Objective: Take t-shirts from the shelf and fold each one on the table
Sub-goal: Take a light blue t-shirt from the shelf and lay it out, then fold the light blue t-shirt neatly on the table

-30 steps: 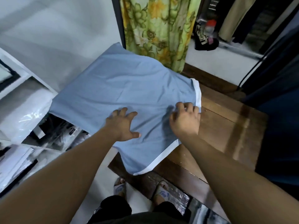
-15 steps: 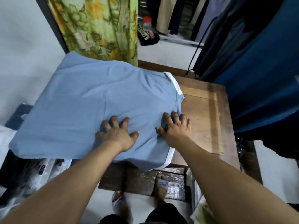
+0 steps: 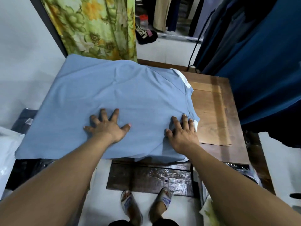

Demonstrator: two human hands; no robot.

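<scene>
While the light blue t-shirt (image 3: 130, 98) lies spread over the wooden bench (image 3: 211, 111), its left part overhanging the edge, my left hand (image 3: 107, 128) presses it flat, fingers splayed; my right hand (image 3: 182, 132) presses beside the white-trimmed sleeve, fingers straight.

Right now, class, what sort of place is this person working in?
Probably a home bedroom or dressing area: clothes hang on a rail, a floral curtain covers a doorway, and a blue t-shirt lies on a wooden table.
</scene>
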